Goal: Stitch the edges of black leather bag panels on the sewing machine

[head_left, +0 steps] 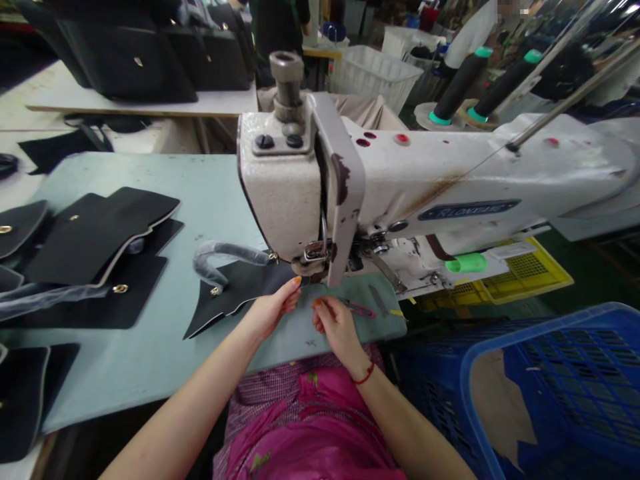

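Resting left hand (273, 310) on black panel (235, 293)

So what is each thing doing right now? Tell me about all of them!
left hand: fingertips resting on the panel
right hand: fingers curled, beside the snips
black leather panel: lying flat, reaching under the machine's foot
thread snips: lying flat
plastic-wrapped strap: bent in a loop
sewing machine: chipped, rust-stained

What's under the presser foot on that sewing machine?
The black panel runs in beneath the presser foot, above the pale green table. The foot itself and the left hand hide the panel's covered section, so its stitching can't be seen.
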The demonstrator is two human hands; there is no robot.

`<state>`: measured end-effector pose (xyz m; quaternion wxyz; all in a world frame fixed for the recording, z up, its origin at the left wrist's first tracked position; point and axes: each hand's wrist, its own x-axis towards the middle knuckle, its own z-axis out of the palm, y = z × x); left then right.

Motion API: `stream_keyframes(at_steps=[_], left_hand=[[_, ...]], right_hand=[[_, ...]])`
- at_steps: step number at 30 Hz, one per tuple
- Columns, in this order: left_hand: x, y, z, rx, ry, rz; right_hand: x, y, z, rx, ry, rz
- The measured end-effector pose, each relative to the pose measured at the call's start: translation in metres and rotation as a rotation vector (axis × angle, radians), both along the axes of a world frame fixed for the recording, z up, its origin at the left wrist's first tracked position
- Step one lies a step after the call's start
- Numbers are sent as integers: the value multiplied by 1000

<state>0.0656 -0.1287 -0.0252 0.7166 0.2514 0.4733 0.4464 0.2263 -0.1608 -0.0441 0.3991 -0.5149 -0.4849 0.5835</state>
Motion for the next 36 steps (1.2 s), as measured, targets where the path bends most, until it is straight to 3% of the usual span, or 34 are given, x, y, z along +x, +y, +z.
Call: stream_keyframes(at_steps=[5, 9, 28, 32, 36], left_hand=[[2, -1, -1, 44, -72, -32], [2, 2, 0, 43, -24, 14], [7, 17, 6, 102, 72, 202], [19, 12, 5, 62, 41, 318], [43, 4, 4, -3, 17, 518]], right_hand=[[4, -14, -34, -95, -30, -10], [4, -17, -49, -107, -61, -2], [9, -18, -56, -50, -117, 72], [10, -18, -55, -57, -105, 99], [11, -19, -55, -76, -76, 108]])
